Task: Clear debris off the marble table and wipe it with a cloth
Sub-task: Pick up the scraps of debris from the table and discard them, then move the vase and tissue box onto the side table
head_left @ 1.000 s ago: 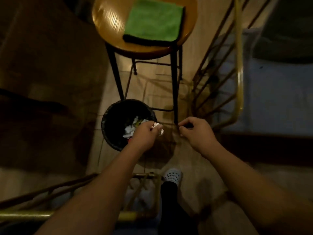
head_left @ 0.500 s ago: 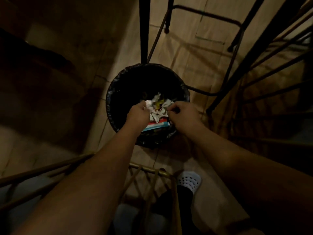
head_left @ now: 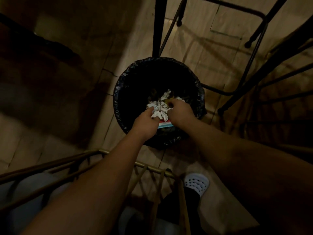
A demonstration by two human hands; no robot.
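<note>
- Head view: a white shoe (head_left: 196, 183) is nearest, on the floor (head_left: 71, 133).
- Left hand (head_left: 146, 123) pinches crumpled white paper (head_left: 160, 107) over the black bin (head_left: 118, 99).
- Right hand (head_left: 180, 114) is curled just right of the paper; I cannot tell if it holds any.
- Stool legs (head_left: 156, 26) stand beyond the bin.

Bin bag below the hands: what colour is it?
The bin bag is black, with a shiny, crinkled rim. The head view, the only one, shows it best.
</note>
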